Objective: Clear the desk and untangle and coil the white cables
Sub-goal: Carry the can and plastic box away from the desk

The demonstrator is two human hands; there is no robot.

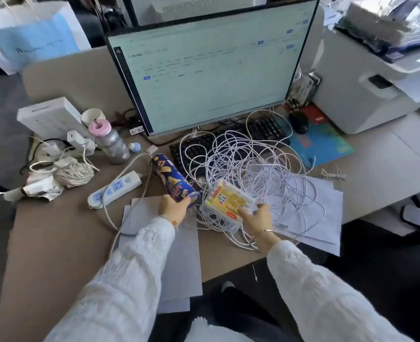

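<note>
While our left hand (173, 208) fingers wrap the blue cardboard crisp tube (175, 178) and our right hand (258, 218) fingers clamp the clear plastic marker box (225, 206), the tangled white cables (250, 166) lie beneath on the table (55, 243); lifting both clear looks next.

White cables (253, 164): tangled loose loops, spread over keyboard, papers, desk (55, 243).

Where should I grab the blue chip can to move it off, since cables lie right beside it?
Grip the blue chip can round its near end from the left, as the left hand does: it lies tilted, that end free, white cables to its right.
</note>
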